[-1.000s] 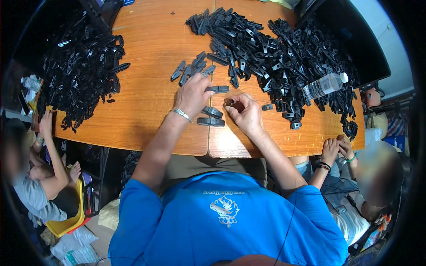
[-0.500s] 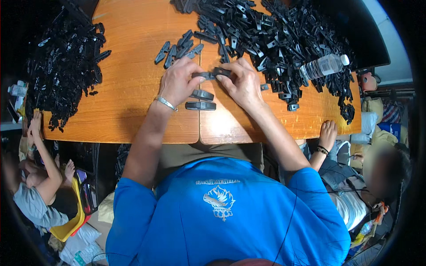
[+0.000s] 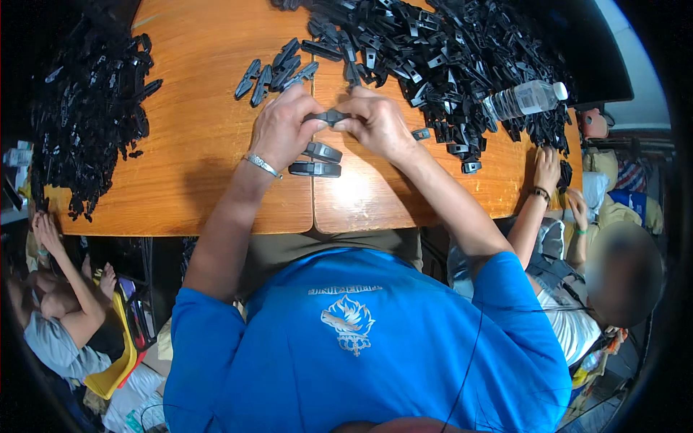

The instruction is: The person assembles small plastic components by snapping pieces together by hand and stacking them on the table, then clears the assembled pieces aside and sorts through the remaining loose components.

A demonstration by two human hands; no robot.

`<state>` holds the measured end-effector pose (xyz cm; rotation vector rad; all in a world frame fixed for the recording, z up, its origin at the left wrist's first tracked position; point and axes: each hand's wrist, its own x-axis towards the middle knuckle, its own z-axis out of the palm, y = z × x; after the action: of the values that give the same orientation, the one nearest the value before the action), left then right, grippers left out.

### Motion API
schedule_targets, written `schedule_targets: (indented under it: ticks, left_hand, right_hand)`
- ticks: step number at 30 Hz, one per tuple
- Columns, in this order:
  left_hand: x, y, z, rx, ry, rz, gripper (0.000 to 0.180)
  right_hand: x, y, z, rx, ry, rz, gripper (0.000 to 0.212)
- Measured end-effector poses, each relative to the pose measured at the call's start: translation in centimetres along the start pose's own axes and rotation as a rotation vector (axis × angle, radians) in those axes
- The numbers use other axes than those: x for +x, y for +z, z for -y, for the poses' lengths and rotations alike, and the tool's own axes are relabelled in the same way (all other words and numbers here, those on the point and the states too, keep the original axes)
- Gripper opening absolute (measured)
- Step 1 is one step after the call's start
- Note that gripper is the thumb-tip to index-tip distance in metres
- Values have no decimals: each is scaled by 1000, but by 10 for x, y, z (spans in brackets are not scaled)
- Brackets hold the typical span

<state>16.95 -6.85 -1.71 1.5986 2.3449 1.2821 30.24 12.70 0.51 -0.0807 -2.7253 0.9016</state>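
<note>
My left hand (image 3: 280, 124) and my right hand (image 3: 378, 124) meet over the table, thumbs and fingers pinching opposite ends of a long black plastic piece (image 3: 332, 117). Its ends are hidden under my fingers. Whether it is one part or two pressed end to end, I cannot tell. Two black elongated pieces (image 3: 323, 151) lie side by side just below my hands, across the table's seam. Beyond my left hand several dark slim pieces (image 3: 263, 84) lie in a loose group.
A big heap of black plastic parts (image 3: 404, 50) covers the far right, with a clear plastic bottle (image 3: 525, 99) lying on it. Another black heap (image 3: 90, 115) fills the left side. People sit at both sides; one person's hand (image 3: 547, 169) rests on the table's right edge (image 3: 498, 209).
The two black pieces that my hands held apart now touch or form one line. The person on the right has moved a hand further onto the table.
</note>
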Motion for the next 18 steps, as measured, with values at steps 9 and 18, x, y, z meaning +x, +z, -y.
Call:
schedule_targets:
  ticks: [9, 18]
  left_hand:
    - [4, -16, 7, -105, -4, 174, 18]
    - [68, 10, -21, 276, 245, 28, 29]
  right_hand:
    - [-12, -15, 11, 11, 47, 155, 27]
    - [8, -57, -33, -377, 63, -155, 25]
